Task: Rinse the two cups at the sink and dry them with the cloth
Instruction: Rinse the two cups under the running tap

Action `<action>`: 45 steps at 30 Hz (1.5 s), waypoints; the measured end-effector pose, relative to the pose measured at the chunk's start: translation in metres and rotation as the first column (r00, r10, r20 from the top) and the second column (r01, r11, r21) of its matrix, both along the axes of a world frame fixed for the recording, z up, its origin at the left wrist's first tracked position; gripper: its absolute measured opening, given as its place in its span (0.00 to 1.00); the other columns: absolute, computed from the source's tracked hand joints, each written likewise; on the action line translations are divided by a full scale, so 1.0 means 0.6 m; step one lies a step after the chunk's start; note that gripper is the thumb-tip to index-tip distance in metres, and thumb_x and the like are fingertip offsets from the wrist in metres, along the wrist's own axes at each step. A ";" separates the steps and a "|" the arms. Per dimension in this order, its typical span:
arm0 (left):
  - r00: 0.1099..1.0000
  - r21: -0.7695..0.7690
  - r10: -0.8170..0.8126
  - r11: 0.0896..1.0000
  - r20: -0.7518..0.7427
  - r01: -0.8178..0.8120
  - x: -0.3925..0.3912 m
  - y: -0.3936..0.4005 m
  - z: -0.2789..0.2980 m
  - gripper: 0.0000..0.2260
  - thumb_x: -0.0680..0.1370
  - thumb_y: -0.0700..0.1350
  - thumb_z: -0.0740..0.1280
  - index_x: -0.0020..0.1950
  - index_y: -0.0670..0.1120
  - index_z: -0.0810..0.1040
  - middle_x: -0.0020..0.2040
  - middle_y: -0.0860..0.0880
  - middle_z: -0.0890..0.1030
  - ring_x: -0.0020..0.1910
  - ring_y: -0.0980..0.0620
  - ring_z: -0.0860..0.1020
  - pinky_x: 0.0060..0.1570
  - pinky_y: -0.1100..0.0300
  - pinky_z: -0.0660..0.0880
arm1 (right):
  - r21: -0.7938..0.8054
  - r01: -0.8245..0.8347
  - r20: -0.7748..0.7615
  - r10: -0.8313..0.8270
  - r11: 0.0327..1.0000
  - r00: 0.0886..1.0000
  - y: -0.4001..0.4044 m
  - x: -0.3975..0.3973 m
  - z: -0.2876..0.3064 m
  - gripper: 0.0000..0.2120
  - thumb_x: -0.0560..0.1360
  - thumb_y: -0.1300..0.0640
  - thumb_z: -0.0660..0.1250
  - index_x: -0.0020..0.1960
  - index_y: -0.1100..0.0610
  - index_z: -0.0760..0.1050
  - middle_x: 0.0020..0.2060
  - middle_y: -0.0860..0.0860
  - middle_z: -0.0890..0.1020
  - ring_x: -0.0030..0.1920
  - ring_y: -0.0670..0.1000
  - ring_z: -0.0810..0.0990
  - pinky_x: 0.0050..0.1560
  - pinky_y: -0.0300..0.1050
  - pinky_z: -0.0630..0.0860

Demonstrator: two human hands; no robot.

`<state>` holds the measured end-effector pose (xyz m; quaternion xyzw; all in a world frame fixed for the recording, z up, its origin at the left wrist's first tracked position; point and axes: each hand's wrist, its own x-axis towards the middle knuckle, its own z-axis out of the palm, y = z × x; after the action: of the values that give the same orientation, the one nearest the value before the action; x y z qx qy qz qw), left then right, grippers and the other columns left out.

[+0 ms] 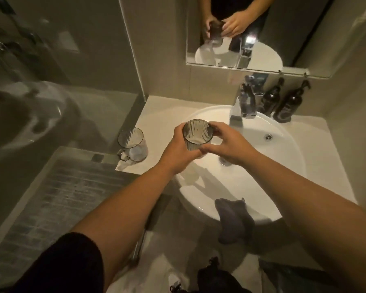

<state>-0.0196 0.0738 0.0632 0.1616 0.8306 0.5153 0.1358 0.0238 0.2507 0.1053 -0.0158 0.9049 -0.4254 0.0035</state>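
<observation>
Both hands, left and right, curl fingers round a ribbed smoky glass cup above the round white sink; a second clear cup stands at nine o'clock.

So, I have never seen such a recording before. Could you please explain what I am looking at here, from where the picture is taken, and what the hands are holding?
There is no machine here. A person wears one camera on the head, looking down at their own arms in a bathroom. Both hands hold a ribbed glass cup over the white sink: the left hand grips it from the side and below, and the right hand pinches its rim and base. A second cup, with a handle, stands on the counter to the left. A grey cloth hangs over the sink's near edge. Behind are the faucet and two dark pump bottles. The mirror above reflects the hands.
</observation>
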 end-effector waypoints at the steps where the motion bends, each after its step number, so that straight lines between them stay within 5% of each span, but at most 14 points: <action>1: 1.000 0.009 -0.019 1.000 0.003 0.019 0.003 0.012 -0.005 0.43 0.69 0.52 0.80 0.76 0.52 0.58 0.66 0.57 0.69 0.62 0.58 0.72 0.53 0.76 0.68 | -0.031 -0.010 0.029 0.011 0.999 1.000 0.013 0.009 -0.002 0.32 0.69 0.52 0.77 0.69 0.55 0.70 0.62 0.50 0.77 0.58 0.44 0.77 0.60 0.39 0.73; 5: 0.999 0.010 -0.045 0.999 0.011 0.045 0.006 0.055 -0.029 0.42 0.69 0.51 0.80 0.76 0.50 0.60 0.65 0.57 0.70 0.62 0.58 0.72 0.52 0.78 0.65 | 0.012 0.153 0.030 -0.153 0.988 0.988 0.084 0.024 0.002 0.23 0.74 0.49 0.71 0.67 0.54 0.74 0.58 0.48 0.80 0.56 0.46 0.79 0.58 0.42 0.74; 8: 0.998 0.006 -0.046 0.999 0.049 0.046 -0.002 0.083 -0.046 0.42 0.68 0.53 0.80 0.75 0.51 0.61 0.63 0.60 0.71 0.62 0.58 0.71 0.52 0.77 0.64 | 0.200 0.420 -0.273 -0.361 0.885 0.892 0.152 0.004 0.021 0.13 0.76 0.54 0.67 0.58 0.57 0.77 0.51 0.53 0.79 0.51 0.53 0.79 0.52 0.49 0.77; 10: 0.997 -0.007 -0.035 0.999 0.066 0.035 -0.006 0.102 -0.055 0.41 0.67 0.55 0.79 0.74 0.53 0.61 0.58 0.68 0.70 0.59 0.60 0.72 0.47 0.80 0.65 | 0.292 0.453 -0.412 -0.316 0.843 0.854 0.191 -0.029 0.040 0.16 0.74 0.55 0.67 0.60 0.58 0.74 0.55 0.56 0.76 0.56 0.56 0.76 0.56 0.55 0.75; 12: 0.997 -0.025 -0.024 0.999 0.072 0.026 -0.008 0.122 -0.064 0.41 0.67 0.55 0.79 0.74 0.53 0.62 0.57 0.67 0.71 0.58 0.60 0.72 0.47 0.78 0.65 | 0.466 0.331 -0.413 -0.129 0.820 0.902 0.222 -0.075 0.056 0.26 0.73 0.53 0.69 0.68 0.59 0.69 0.64 0.58 0.72 0.65 0.58 0.71 0.65 0.56 0.71; 14: 0.997 -0.037 -0.012 0.999 0.076 0.015 -0.011 0.141 -0.071 0.42 0.67 0.54 0.80 0.75 0.51 0.62 0.61 0.61 0.72 0.61 0.58 0.72 0.52 0.73 0.65 | 0.654 0.120 -0.246 0.060 0.747 0.967 0.236 -0.125 0.068 0.32 0.73 0.50 0.68 0.74 0.58 0.63 0.72 0.58 0.67 0.71 0.59 0.66 0.71 0.56 0.65; 17: 0.997 -0.041 0.010 0.999 0.082 -0.007 -0.016 0.165 -0.079 0.41 0.68 0.53 0.81 0.75 0.51 0.63 0.63 0.59 0.71 0.61 0.59 0.71 0.52 0.74 0.65 | 0.757 -0.049 -0.081 0.168 0.651 0.983 0.245 -0.179 0.067 0.29 0.77 0.54 0.66 0.75 0.58 0.62 0.73 0.57 0.67 0.73 0.58 0.65 0.71 0.54 0.64; 21: 0.997 -0.050 0.029 0.998 0.077 -0.025 -0.025 0.191 -0.085 0.41 0.68 0.53 0.81 0.74 0.52 0.63 0.62 0.59 0.72 0.61 0.60 0.72 0.50 0.79 0.63 | 0.763 -0.025 -0.119 0.178 0.645 0.977 0.251 -0.186 0.055 0.29 0.77 0.64 0.64 0.76 0.59 0.61 0.74 0.57 0.66 0.74 0.58 0.64 0.71 0.54 0.63; 28: 0.997 -0.060 -0.022 0.998 0.070 0.027 -0.030 0.225 -0.083 0.40 0.65 0.57 0.80 0.72 0.56 0.64 0.59 0.63 0.74 0.60 0.58 0.75 0.50 0.74 0.66 | 0.714 -0.079 -0.032 0.145 0.696 0.989 0.273 -0.232 0.107 0.24 0.76 0.61 0.60 0.70 0.48 0.71 0.66 0.55 0.77 0.62 0.60 0.76 0.55 0.52 0.74; 32: 0.995 -0.044 -0.025 0.999 0.093 0.030 -0.038 0.231 -0.085 0.40 0.65 0.56 0.80 0.72 0.57 0.63 0.60 0.63 0.75 0.59 0.60 0.76 0.51 0.74 0.67 | 0.696 -0.127 0.014 0.163 0.706 0.987 0.271 -0.239 0.113 0.23 0.76 0.61 0.59 0.69 0.48 0.72 0.66 0.55 0.77 0.62 0.59 0.76 0.56 0.52 0.73; 38: 0.993 -0.022 -0.049 0.998 0.104 0.052 -0.044 0.227 -0.081 0.38 0.66 0.56 0.79 0.70 0.61 0.62 0.57 0.70 0.73 0.55 0.80 0.71 0.48 0.81 0.66 | 0.677 -0.111 0.020 0.132 0.727 0.991 0.271 -0.238 0.113 0.22 0.77 0.60 0.59 0.70 0.48 0.71 0.67 0.53 0.77 0.64 0.59 0.75 0.58 0.53 0.73; 45: 0.989 0.002 -0.096 0.995 0.112 0.096 -0.048 0.226 -0.084 0.40 0.64 0.58 0.79 0.72 0.59 0.63 0.61 0.64 0.75 0.59 0.63 0.75 0.57 0.69 0.70 | 0.627 -0.074 -0.001 0.096 0.775 0.995 0.268 -0.233 0.107 0.23 0.76 0.63 0.59 0.70 0.48 0.72 0.67 0.52 0.77 0.63 0.57 0.75 0.55 0.51 0.73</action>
<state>-0.0482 0.2094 0.0128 0.1718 0.8138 0.5150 0.2073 -0.1159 0.4118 0.1695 -0.0614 0.9930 -0.0999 0.0129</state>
